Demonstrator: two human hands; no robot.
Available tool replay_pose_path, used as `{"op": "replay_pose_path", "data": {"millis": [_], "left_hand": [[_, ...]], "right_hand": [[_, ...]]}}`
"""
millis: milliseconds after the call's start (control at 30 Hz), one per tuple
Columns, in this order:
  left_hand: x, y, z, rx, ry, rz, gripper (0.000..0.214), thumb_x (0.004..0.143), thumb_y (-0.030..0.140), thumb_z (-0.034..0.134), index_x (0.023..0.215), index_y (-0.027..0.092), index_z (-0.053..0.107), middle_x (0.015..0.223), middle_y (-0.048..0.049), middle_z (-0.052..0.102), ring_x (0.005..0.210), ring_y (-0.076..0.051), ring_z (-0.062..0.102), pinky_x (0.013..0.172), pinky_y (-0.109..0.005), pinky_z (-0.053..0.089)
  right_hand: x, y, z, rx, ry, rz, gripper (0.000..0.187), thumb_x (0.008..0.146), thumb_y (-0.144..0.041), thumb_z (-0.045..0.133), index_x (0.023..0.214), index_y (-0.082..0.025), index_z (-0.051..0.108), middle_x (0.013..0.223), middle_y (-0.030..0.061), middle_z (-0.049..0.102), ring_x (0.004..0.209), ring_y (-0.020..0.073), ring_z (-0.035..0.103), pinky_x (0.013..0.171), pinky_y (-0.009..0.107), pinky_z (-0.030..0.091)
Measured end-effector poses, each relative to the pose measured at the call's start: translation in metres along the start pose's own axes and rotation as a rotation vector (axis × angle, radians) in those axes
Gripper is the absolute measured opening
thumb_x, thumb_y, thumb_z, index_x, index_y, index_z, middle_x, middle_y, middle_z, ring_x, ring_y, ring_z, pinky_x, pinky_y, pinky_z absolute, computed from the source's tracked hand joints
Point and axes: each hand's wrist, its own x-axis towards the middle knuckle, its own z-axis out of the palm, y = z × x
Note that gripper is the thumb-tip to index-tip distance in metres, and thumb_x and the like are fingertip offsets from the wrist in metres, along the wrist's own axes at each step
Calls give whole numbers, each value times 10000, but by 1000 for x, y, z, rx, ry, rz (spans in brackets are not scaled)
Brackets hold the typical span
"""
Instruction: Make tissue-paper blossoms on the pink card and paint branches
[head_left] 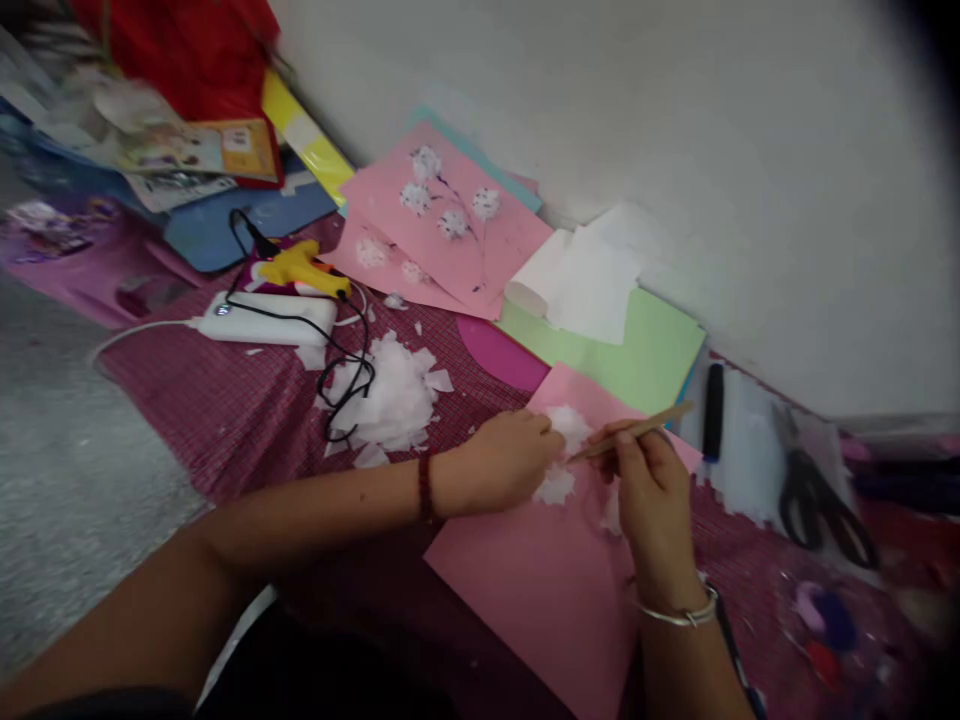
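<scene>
A thin wooden stick (637, 430) is gripped in the right hand (651, 495) and a white tissue-paper tuft (556, 486) is pinched by the left hand (501, 462) near the pink paper sheet's (540, 585) twelve o'clock edge, where few tufts seem fixed, with a loose white tissue heap (391, 397) left unused at ten o'clock.

Only one head-worn view is given: it is aimed forward and down, tilted askew, held close over the pink paper sheet (540, 590), with the white wall (712, 150) behind.
</scene>
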Motion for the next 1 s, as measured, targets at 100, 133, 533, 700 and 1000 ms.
{"op": "replay_pose_path", "data": {"millis": [100,133,533,700,1000], "left_hand": [[-15,6,-27,198,-96,27,103,815,98,520,826,168,594,858,-75,634,799,-216,566,704,-352,414],[-21,2,-36,235,-117,15,98,822,105,517,810,168,591,846,-73,630,785,-211,561,692,-349,411],[-52,-92,-59,244,16,-297,165,701,122,544,832,143,642,872,-70,575,870,-205,536,824,-347,436],[-46,-91,-63,218,43,-295,87,719,119,537,682,148,611,794,-55,558,788,-177,519,764,-314,425],[-14,-32,-43,1,84,-175,100,818,127,491,796,151,586,732,-13,586,667,-120,522,621,-231,388]], "right_hand": [[-2,-4,0,67,32,-16,160,891,-330,512,855,-197,594,807,17,594,580,107,528,487,244,413],[-3,-5,0,79,34,-18,167,891,-337,515,857,-195,595,802,18,598,577,108,529,484,246,415],[-1,-1,0,184,28,-56,148,875,-384,529,838,-269,614,821,47,609,558,159,520,437,307,415],[-1,-3,-1,191,42,-38,147,879,-360,533,836,-240,607,815,31,602,553,132,521,439,273,406],[-1,-9,1,233,40,-40,117,887,-315,508,841,-242,587,801,19,595,556,125,535,442,274,408]]}}
